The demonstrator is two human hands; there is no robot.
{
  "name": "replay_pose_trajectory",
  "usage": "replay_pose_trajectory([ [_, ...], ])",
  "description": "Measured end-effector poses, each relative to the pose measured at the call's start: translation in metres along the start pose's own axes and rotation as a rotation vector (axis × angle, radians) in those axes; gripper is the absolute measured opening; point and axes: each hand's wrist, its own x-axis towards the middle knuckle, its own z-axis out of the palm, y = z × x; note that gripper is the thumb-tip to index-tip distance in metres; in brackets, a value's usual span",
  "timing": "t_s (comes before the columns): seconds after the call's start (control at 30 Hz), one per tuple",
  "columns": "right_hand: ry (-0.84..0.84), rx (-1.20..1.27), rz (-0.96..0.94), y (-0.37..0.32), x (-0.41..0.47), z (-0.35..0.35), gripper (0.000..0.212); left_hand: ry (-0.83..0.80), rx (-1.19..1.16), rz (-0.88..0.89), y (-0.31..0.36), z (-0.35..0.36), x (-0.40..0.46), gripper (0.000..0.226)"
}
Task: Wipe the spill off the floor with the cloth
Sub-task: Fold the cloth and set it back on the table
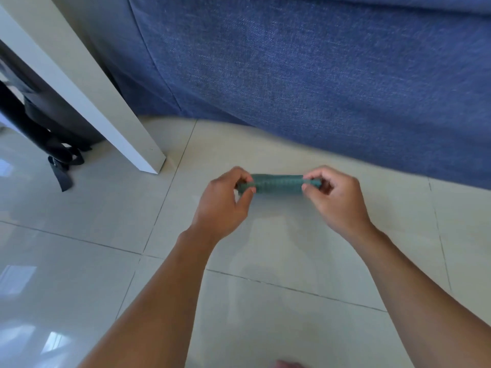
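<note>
A small green textured cloth [277,184] is stretched level between both hands, a little above the pale tiled floor [292,261]. My left hand [225,203] pinches its left end between thumb and fingers. The right end is pinched the same way by my right hand [336,199]. Faint damp streaks show on the tiles below the cloth, around the middle of the view; no clear puddle can be made out.
A blue fabric sofa [318,75] fills the back and right, its base meeting the floor just beyond the cloth. A white table leg [111,115] slants down at the left. A black bag with straps [53,144] lies behind that leg.
</note>
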Motion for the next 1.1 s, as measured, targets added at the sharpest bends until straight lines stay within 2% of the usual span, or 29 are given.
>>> replay_pose_trajectory([
  [0.07, -0.128, -0.072, 0.003, 0.016, -0.018, 0.003, 0.023, -0.146, 0.092, -0.016, -0.017, 0.006, -0.020, 0.008],
  [0.1, -0.192, -0.091, 0.013, 0.021, -0.026, 0.005, 0.024, -0.159, 0.102, -0.011, -0.023, 0.008, -0.029, 0.008],
  [0.17, -0.253, -0.089, 0.052, 0.026, -0.036, 0.009, 0.017, -0.058, 0.060, -0.017, -0.029, 0.012, -0.042, 0.015],
  [0.27, -0.092, -0.163, 0.144, 0.028, -0.035, 0.018, 0.003, 0.110, 0.038, -0.216, -0.028, 0.019, -0.041, 0.021],
  [0.3, -0.043, -0.223, 0.197, 0.028, -0.032, 0.020, 0.009, 0.109, 0.064, -0.292, -0.027, 0.021, -0.036, 0.022],
  [0.37, -0.024, -0.318, 0.300, 0.026, -0.026, 0.023, 0.022, 0.035, 0.142, -0.394, -0.025, 0.025, -0.027, 0.032],
  [0.47, -0.116, -0.413, 0.430, 0.020, -0.023, 0.028, 0.041, -0.088, 0.287, -0.446, -0.013, 0.030, -0.015, 0.038],
  [0.57, -0.206, -0.449, 0.476, 0.014, -0.026, 0.036, 0.034, -0.149, 0.382, -0.472, -0.004, 0.040, -0.011, 0.029],
  [0.67, -0.210, -0.427, 0.464, 0.013, -0.031, 0.039, 0.021, -0.159, 0.370, -0.479, 0.004, 0.046, -0.010, 0.023],
  [0.8, -0.135, -0.351, 0.444, 0.011, -0.036, 0.035, 0.005, -0.123, 0.172, -0.487, 0.012, 0.044, -0.010, 0.013],
  [0.93, -0.062, -0.175, 0.449, 0.004, -0.033, 0.027, 0.013, -0.127, 0.014, -0.398, 0.007, 0.040, -0.016, 0.037],
  [1.03, -0.100, -0.047, 0.420, 0.005, -0.033, 0.026, 0.049, -0.198, -0.001, -0.327, 0.002, 0.037, -0.021, 0.041],
  [1.1, -0.152, -0.002, 0.404, 0.010, -0.036, 0.026, 0.043, -0.257, 0.011, -0.318, -0.003, 0.035, -0.023, 0.041],
])
